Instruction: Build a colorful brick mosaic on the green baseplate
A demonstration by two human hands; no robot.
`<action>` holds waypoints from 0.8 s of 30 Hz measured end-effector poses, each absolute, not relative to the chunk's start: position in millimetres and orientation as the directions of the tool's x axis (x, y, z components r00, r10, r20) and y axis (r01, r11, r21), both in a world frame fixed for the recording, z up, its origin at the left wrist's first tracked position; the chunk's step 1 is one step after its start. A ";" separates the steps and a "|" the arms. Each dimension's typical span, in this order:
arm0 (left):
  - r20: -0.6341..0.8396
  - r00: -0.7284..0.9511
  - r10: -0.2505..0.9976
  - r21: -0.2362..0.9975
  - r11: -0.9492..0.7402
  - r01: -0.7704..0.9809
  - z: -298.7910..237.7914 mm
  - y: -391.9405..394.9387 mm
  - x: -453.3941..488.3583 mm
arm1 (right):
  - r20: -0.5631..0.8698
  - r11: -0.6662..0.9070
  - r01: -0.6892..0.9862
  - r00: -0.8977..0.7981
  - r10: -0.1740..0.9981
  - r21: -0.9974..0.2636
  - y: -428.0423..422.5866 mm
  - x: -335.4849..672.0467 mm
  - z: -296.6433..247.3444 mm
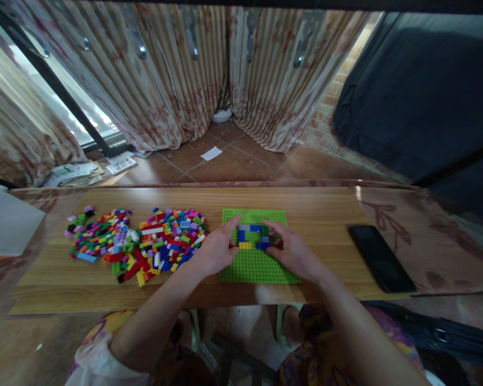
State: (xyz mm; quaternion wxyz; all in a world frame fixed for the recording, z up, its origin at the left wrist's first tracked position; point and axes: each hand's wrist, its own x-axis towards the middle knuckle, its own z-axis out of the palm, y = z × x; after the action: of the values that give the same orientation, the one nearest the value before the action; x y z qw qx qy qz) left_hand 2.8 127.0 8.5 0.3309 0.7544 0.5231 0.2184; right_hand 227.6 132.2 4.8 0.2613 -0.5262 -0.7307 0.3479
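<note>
A green studded baseplate (259, 272) lies on the wooden board in front of me. On it, toy bricks form a small rectangular outline: blue bricks (255, 228), a yellow brick (245, 245), a grey brick and a dark green one. The near side of the outline has a gap. My left hand (219, 246) is at its left side, index finger and thumb spread apart. On the right side is my right hand (291, 249), with thumb and index finger also apart. Both hands are close to the bricks; whether the fingertips touch them I cannot tell. No loose brick shows in either hand.
A large pile of mixed loose bricks (172, 238) spreads over the left of the wooden board (325, 209), with another heap (98, 233) farther left. A black phone (380, 257) lies at the right. A whitish translucent container (10, 220) stands at the far left.
</note>
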 end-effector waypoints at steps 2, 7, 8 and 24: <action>-0.015 0.353 0.935 0.725 -0.233 0.648 8.6 127.0 3.1 | 0.026 0.211 0.580 -0.310 0.950 -0.787 132.0 227.5 4.3; -0.014 0.347 0.938 0.716 -0.233 0.658 9.7 126.8 3.5 | 0.027 0.217 0.583 -0.316 0.948 -0.783 131.6 227.3 4.7; -0.017 0.346 0.938 0.714 -0.230 0.661 10.2 126.8 3.6 | 0.024 0.216 0.585 -0.318 0.948 -0.782 131.6 227.3 4.9; -0.014 0.350 0.937 0.725 -0.232 0.649 14.5 125.6 4.2 | 0.045 0.242 0.573 -0.336 0.941 -0.783 132.6 229.0 0.2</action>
State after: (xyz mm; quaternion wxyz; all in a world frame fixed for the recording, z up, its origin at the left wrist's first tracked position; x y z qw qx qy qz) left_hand 4.2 125.6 14.5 0.3278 0.7533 0.5261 0.2196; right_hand 229.0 132.6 0.2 0.2672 -0.5104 -0.7413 0.3444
